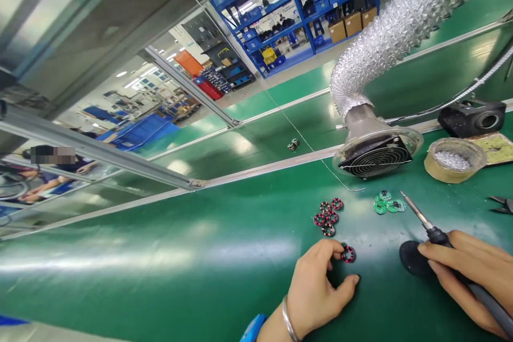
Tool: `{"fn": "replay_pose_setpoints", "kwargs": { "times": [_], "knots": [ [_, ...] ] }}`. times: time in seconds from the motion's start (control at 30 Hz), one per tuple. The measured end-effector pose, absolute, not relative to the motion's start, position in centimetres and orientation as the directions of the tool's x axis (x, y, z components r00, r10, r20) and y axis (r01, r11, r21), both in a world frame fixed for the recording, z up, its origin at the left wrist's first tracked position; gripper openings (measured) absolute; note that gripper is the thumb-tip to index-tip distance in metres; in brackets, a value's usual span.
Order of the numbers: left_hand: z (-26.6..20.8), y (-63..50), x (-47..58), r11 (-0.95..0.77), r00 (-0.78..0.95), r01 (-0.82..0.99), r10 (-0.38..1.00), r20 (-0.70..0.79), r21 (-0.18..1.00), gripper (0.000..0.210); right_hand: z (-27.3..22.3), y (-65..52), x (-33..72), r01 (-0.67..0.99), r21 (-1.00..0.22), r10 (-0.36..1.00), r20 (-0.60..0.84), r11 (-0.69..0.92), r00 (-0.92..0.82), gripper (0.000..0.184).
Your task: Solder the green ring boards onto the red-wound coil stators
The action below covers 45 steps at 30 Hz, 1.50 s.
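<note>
My left hand rests on the green mat, its fingertips touching a small ring-shaped coil core with red and black segments. Its thumb is spread away from the ring. Just beyond lies a cluster of several similar rings. My right hand grips a soldering iron like a pen, its metal tip pointing up and left. Partly under that hand sits a dark round object. Near the iron's tip lie several small green circuit boards. A solder wire hangs down to the mat.
A fume extractor hood with a silver duct stands at the back. To its right are a round tub of metal shavings, a black iron holder and pliers. A metal frame rail crosses behind. A person sits far left.
</note>
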<state>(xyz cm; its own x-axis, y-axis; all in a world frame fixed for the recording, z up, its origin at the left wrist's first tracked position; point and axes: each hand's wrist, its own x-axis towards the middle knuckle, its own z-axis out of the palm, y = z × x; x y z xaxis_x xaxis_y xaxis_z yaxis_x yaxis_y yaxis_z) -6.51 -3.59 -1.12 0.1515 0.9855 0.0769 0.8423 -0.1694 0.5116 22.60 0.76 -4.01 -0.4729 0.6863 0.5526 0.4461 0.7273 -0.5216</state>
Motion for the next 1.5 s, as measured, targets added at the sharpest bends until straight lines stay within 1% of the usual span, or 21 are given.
{"fn": "replay_pose_setpoints", "kwargs": {
  "times": [0.07,0.17,0.23,0.33,0.4,0.47,0.53,0.6,0.67,0.7,0.77,0.83,0.97,1.07,1.17,1.3,1.37,1.5],
  "knots": [
    [-1.2,-3.5,-5.8,-0.169,0.154,0.842,0.985,0.073,0.513,0.041,-3.9,0.9,22.5,0.431,-0.502,0.661,0.54,0.75,-0.521,0.035],
    [-1.5,-3.1,-4.7,-0.171,0.135,0.862,0.985,0.111,0.477,0.047,-3.6,1.0,22.0,0.417,-0.506,0.654,0.539,0.755,-0.531,0.032],
    [-1.8,-2.6,-4.1,-0.203,0.153,0.864,0.978,0.144,0.461,0.045,-3.4,1.1,21.8,0.402,-0.518,0.653,0.534,0.755,-0.537,0.031],
    [-2.1,-1.8,-3.3,-0.272,0.21,0.844,0.961,0.183,0.463,0.037,-3.2,1.1,21.6,0.397,-0.532,0.66,0.534,0.748,-0.528,0.03],
    [-1.9,-1.5,-3.0,-0.335,0.275,0.792,0.942,0.192,0.511,0.026,-3.2,1.1,21.6,0.402,-0.546,0.675,0.533,0.735,-0.511,0.029],
    [-1.7,-1.5,-2.8,-0.396,0.35,0.707,0.916,0.197,0.586,0.014,-3.1,1.1,21.6,0.403,-0.554,0.682,0.536,0.729,-0.497,0.029],
    [-1.5,-1.6,-2.7,-0.43,0.395,0.632,0.895,0.21,0.645,0.031,-3.0,1.1,21.6,0.404,-0.552,0.682,0.54,0.73,-0.493,0.028],
    [-1.6,-1.7,-2.7,-0.43,0.39,0.607,0.894,0.22,0.668,0.049,-2.9,1.2,21.5,0.405,-0.551,0.682,0.542,0.73,-0.491,0.027],
    [-1.8,-1.7,-2.7,-0.406,0.371,0.623,0.906,0.204,0.668,0.055,-2.8,1.2,21.4,0.407,-0.555,0.687,0.542,0.725,-0.484,0.027],
    [-2.0,-1.7,-2.7,-0.391,0.363,0.636,0.912,0.189,0.665,0.054,-2.7,1.2,21.4,0.409,-0.556,0.689,0.543,0.723,-0.48,0.027],
    [-2.2,-1.5,-2.7,-0.371,0.36,0.651,0.919,0.161,0.662,0.046,-2.7,1.2,21.4,0.413,-0.555,0.691,0.547,0.722,-0.473,0.027],
    [-2.3,-1.1,-2.6,-0.386,0.392,0.642,0.908,0.149,0.662,0.038,-2.6,1.2,21.3,0.416,-0.553,0.692,0.545,0.722,-0.474,0.026],
    [-1.9,0.1,-2.3,-0.458,0.516,0.577,0.846,0.133,0.677,0.044,-2.5,1.3,21.2,0.417,-0.553,0.692,0.551,0.722,-0.467,0.028],
    [-1.7,0.8,-2.0,-0.475,0.561,0.54,0.819,0.123,0.695,0.045,-2.6,1.3,21.2,0.42,-0.559,0.698,0.549,0.715,-0.459,0.03],
    [-1.9,0.8,-1.6,-0.464,0.536,0.525,0.832,0.147,0.713,0.041,-2.9,1.3,21.2,0.437,-0.56,0.71,0.539,0.704,-0.452,0.033],
    [-2.3,-0.1,-1.2,-0.469,0.434,0.501,0.863,0.258,0.727,0.033,-3.0,1.2,21.2,0.453,-0.595,0.748,0.514,0.664,-0.421,0.032],
    [-2.3,-0.4,-0.8,-0.474,0.397,0.486,0.868,0.297,0.734,0.034,-3.0,1.2,21.2,0.452,-0.608,0.757,0.509,0.653,-0.409,0.032],
    [-2.4,-0.4,0.8,-0.453,0.339,0.452,0.884,0.322,0.768,0.041,-2.9,1.1,21.3,0.447,-0.624,0.767,0.494,0.641,-0.409,0.035]
  ]
}}
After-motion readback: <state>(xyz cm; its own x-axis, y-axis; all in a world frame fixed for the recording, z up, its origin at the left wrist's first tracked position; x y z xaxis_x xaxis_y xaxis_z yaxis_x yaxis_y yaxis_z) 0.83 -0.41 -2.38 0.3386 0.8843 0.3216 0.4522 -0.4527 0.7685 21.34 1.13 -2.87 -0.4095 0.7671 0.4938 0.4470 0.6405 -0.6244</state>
